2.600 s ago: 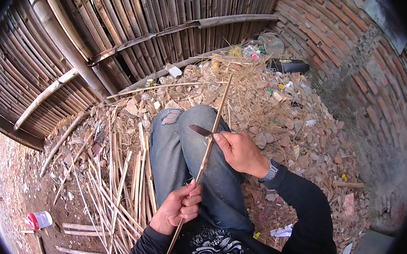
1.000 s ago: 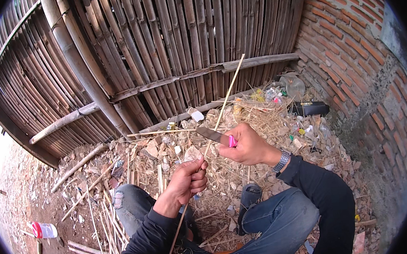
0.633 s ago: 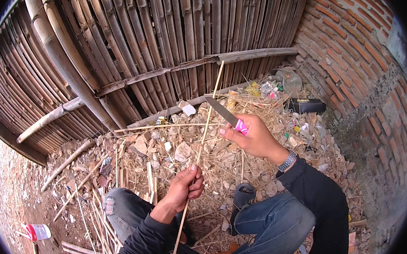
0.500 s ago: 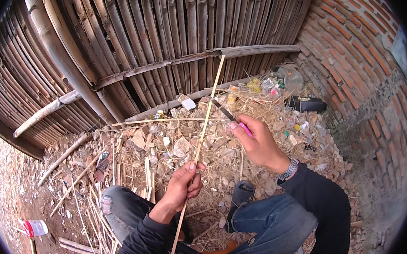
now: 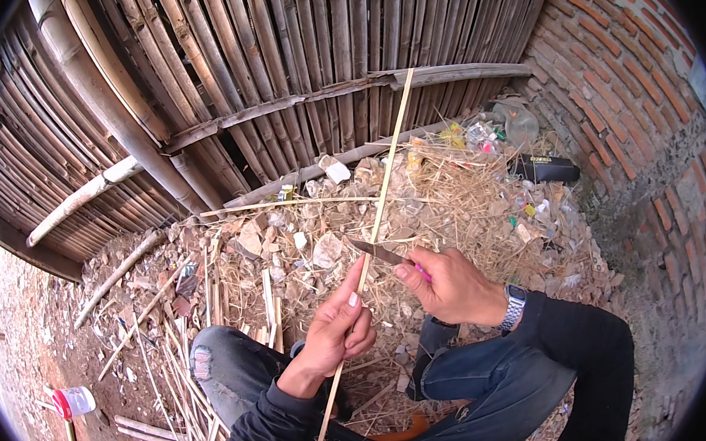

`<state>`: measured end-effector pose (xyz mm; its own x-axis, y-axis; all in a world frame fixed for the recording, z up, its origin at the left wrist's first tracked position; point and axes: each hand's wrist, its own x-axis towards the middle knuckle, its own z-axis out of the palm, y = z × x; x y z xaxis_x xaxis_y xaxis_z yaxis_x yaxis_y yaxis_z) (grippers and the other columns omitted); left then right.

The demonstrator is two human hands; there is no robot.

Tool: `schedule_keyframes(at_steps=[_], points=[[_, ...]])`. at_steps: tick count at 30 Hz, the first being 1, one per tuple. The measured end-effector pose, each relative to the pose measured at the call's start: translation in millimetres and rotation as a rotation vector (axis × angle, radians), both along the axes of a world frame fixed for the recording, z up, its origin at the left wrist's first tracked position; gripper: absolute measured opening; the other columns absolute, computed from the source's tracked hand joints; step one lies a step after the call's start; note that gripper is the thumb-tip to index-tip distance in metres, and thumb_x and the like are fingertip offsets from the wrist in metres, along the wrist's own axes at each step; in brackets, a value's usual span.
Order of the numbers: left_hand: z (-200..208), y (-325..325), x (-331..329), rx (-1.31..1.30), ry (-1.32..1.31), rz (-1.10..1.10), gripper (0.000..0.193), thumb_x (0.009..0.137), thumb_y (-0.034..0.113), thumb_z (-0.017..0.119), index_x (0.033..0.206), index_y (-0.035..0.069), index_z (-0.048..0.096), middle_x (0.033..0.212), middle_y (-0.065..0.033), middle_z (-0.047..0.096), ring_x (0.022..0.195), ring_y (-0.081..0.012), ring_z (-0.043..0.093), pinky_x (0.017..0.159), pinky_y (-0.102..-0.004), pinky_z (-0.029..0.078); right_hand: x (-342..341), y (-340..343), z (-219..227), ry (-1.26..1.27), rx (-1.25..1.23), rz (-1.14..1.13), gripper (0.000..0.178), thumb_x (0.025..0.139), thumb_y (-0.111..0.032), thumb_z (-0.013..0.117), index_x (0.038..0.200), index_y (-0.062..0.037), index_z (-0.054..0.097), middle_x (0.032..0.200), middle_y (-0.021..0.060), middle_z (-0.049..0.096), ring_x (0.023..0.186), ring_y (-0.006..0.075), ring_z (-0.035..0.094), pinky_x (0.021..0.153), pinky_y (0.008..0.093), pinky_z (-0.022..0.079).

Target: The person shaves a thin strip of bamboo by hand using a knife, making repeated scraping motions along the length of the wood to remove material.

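Note:
A long, thin strip of pale bamboo (image 5: 393,166) runs from my lap up toward the slatted wall. My left hand (image 5: 337,328) is closed round the strip's middle, with the thumb stretched up along it. In my right hand (image 5: 455,287) is a knife with a pink handle (image 5: 422,272), the fingers wrapped round it. Its dark blade (image 5: 379,252) lies across the strip just above my left fingertips, and seems to touch it. A metal watch (image 5: 515,305) is on my right wrist.
A bamboo slat wall (image 5: 290,51) stands ahead, and a brick wall (image 5: 632,74) on the right. Cut bamboo strips (image 5: 186,399) lie left of my knee. Rubble, straw and a black case (image 5: 545,168) cover the ground ahead. A red-lidded clear tub (image 5: 74,402) sits far left.
My right hand has lowered the knife, bringing its blade across the strip close to my left hand. My left thumb has straightened along the strip. The whole view has shifted slightly.

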<state>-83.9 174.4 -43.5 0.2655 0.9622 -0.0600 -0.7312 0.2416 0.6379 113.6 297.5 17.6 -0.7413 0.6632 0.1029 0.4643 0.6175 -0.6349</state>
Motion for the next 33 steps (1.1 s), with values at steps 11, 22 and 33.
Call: schedule_keyframes(at_steps=[11,22,33], points=[[6.0,-3.2,13.2,-0.045,-0.067,0.022,0.059,0.112,0.017,0.041,0.166,0.023,0.016,0.057,0.0038,0.027,0.044,-0.0077,0.023,0.046,-0.0256,0.028,-1.6,9.3,-7.3,-0.013,-0.117,0.051,0.054,0.107,-0.042,0.05,0.075,-0.0004,0.064,0.053,0.0216,0.054,0.052,0.0422,0.06,0.053,0.0497,0.045],[8.3,-4.6,19.4,-0.052,-0.037,0.055,0.056,0.113,0.018,0.039,0.165,0.024,0.02,0.059,0.0042,0.026,0.046,-0.0065,0.019,0.046,-0.0236,0.026,-1.8,14.4,-5.0,-0.119,0.319,-0.045,0.057,0.104,-0.049,0.054,0.072,-0.0024,0.064,0.051,0.0198,0.052,0.049,0.0392,0.059,0.049,0.0487,0.043],[20.1,-7.6,3.6,-0.214,-0.436,-0.005,0.052,0.113,0.026,0.038,0.164,0.024,0.024,0.055,0.0054,0.025,0.042,-0.0052,0.02,0.044,-0.0232,0.023,-6.1,36.6,-8.1,0.42,-0.066,-0.226,0.057,0.105,-0.047,0.054,0.068,-0.0042,0.054,0.051,0.0073,0.044,0.045,0.0223,0.047,0.046,0.0385,0.035]])
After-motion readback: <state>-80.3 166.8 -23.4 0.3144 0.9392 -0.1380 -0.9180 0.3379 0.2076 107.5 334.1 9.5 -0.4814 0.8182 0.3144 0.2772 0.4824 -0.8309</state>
